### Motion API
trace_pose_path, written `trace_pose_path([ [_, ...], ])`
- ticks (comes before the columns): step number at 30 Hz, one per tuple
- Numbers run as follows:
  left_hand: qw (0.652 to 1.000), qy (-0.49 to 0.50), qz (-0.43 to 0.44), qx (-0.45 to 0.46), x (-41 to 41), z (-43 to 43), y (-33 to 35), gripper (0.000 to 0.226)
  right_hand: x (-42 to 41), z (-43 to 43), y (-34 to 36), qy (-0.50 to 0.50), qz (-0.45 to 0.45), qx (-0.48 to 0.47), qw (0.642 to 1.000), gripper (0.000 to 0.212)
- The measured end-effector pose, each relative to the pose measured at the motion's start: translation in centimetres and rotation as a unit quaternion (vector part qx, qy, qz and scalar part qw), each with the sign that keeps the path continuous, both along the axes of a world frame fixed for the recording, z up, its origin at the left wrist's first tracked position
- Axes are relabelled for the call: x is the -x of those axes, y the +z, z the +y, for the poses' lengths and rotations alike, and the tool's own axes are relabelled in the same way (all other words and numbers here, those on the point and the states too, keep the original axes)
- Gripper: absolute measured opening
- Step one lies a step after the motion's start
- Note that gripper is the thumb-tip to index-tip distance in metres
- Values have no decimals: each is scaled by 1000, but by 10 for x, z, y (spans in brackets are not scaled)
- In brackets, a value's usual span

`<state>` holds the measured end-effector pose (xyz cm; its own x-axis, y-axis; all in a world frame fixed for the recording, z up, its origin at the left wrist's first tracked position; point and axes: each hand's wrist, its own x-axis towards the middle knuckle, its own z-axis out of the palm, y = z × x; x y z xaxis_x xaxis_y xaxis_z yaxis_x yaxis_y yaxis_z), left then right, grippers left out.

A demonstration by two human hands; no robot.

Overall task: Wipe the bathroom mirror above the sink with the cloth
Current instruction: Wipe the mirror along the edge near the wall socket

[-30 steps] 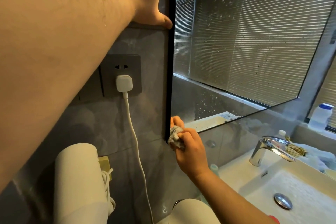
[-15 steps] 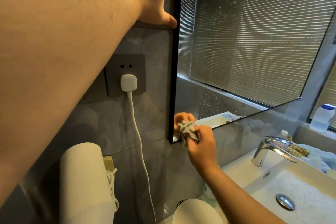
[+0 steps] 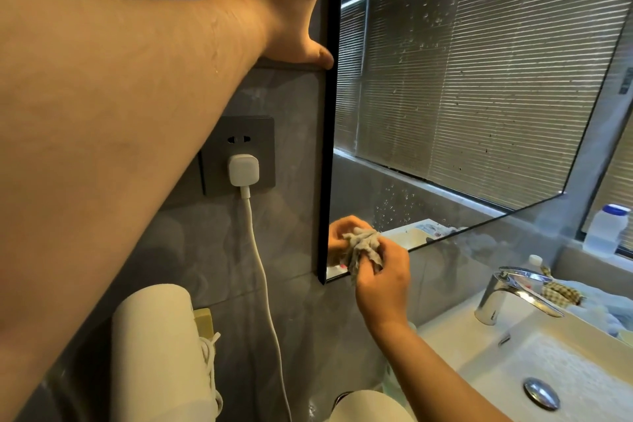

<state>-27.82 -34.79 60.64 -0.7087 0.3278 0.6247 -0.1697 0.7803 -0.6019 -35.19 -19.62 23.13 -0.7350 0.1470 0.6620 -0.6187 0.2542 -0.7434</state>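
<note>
Right hand (image 3: 382, 279) grips the bunched grey cloth (image 3: 363, 248) against the mirror (image 3: 462, 106) at its lower left corner; left hand (image 3: 281, 0) lies flat beside the frame. Soft, light rag, best kept wadded; the glass looks droplet-speckled, likely slick.

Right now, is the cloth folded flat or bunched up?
Bunched up: the cloth is a crumpled wad pinched in the right hand against the mirror.

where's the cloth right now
In the head view the cloth is bunched in the right hand, pressed against the mirror's lower left corner, just right of the black frame edge and above the sink.
</note>
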Motion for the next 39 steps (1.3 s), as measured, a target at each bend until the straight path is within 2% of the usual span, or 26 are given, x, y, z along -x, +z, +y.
trace_pose_path([
  [1,995,-5,99,3,-6,-1,-2,116,-6,-3,-1,0,5,-6,1000,24],
  [2,991,-11,135,21,-5,-14,-9,117,-12,-5,-2,4,8,-17,1000,28],
  [5,991,-23,124,36,-2,-12,-7,118,-26,-12,-6,33,10,-30,999,45],
  [9,991,-8,122,49,-1,-17,-5,116,-28,-20,-6,47,22,-24,998,28],
  [14,990,28,123,69,-1,-15,-4,122,-13,-15,-2,42,56,-10,997,31],
  [20,989,71,108,71,-13,-8,-4,125,-18,-13,8,50,21,-21,998,20],
  [24,994,80,67,2,-13,-1,-17,108,-19,-8,16,59,-4,-52,997,24],
  [29,996,51,15,-77,-25,14,-73,83,-20,-6,18,56,-19,-68,996,30],
  [35,995,85,35,-49,-24,-3,-128,84,-21,-8,17,48,-19,-71,996,26],
  [39,994,82,57,-33,-16,-4,-136,87,-24,-13,15,38,-20,-98,994,11],
])
